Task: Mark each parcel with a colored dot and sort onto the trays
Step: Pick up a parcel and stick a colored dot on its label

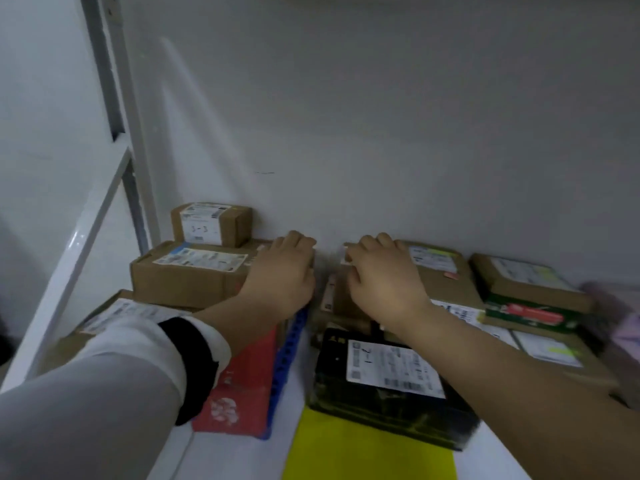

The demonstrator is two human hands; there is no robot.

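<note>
Against the back wall of the shelf (239, 455), the left hand (282, 271) lies palm-down, fingers spread flat over the right end of a long brown parcel (187, 277). The right hand (382, 275) rests likewise, fingers curled over another brown parcel (438, 275). A black parcel (388, 386) sits on the yellow tray (363, 448); the blue tray (289, 351) holds the left stack.
</note>
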